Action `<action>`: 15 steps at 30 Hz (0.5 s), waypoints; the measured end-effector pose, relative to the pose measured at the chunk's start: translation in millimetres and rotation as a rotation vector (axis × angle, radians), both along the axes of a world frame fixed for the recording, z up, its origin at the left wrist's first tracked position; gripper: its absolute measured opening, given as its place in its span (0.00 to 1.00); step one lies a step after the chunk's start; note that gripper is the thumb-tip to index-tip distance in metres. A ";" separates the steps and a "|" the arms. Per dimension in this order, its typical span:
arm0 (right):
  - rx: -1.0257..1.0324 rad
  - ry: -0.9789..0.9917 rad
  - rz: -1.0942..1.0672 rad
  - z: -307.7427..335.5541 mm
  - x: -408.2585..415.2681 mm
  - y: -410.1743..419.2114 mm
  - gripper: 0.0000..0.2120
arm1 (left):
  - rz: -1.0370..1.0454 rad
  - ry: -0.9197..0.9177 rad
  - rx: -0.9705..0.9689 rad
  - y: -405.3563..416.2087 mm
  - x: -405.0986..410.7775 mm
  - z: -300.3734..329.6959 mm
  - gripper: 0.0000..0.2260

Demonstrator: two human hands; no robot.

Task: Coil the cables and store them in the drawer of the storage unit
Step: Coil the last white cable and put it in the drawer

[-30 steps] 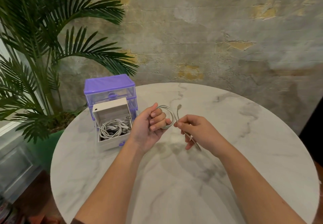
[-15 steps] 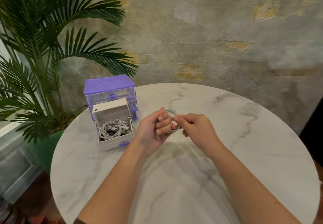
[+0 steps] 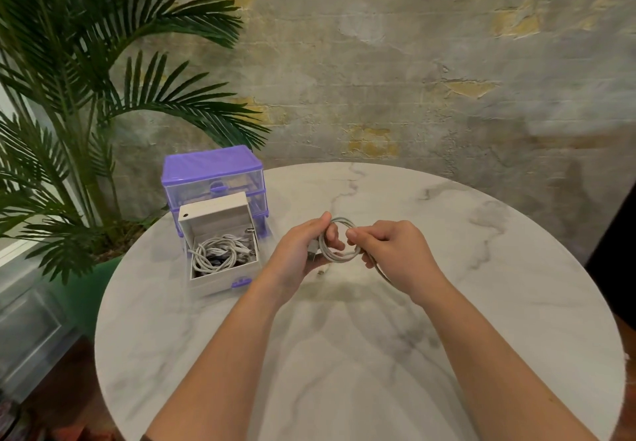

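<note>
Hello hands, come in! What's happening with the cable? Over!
Left hand gripping the coiled cable. Right hand pinching the loop's other side, above the table. Drawer open, cables already inside. Nothing blocking the way.

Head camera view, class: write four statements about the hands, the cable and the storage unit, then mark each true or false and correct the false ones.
1. Both hands hold the grey cable. True.
2. The storage unit has its bottom drawer shut. False: it is pulled out, with coiled cables inside.
3. The left hand grips the coil. True.
4. The right hand rests flat on the table. False: it pinches the cable above the table.
</note>
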State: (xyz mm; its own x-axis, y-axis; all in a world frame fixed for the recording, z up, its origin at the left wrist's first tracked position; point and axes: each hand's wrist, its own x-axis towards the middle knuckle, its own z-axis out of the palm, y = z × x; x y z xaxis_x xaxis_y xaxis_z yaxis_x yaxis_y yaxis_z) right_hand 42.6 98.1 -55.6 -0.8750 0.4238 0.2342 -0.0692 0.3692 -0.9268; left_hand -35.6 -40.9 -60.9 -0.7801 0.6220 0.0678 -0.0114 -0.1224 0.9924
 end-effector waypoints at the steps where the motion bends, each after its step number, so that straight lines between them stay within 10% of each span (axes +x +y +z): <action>1: -0.028 -0.022 0.025 0.6 0.9 1.0 0.09 | 0.010 0.021 -0.022 -0.4 0.4 -0.4 0.18; 15: -0.257 -0.101 0.282 4.7 7.9 12.2 0.11 | -0.053 -0.003 0.035 -4.2 4.4 0.6 0.17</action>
State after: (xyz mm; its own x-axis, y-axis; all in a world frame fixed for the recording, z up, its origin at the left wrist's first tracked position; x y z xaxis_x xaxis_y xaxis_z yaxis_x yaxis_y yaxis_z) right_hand 50.5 110.3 -50.9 -0.9787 0.1967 0.0586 -0.0387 0.1038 -0.9938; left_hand -31.2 -45.2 -60.3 -0.7466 0.6594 0.0886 -0.0212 -0.1567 0.9874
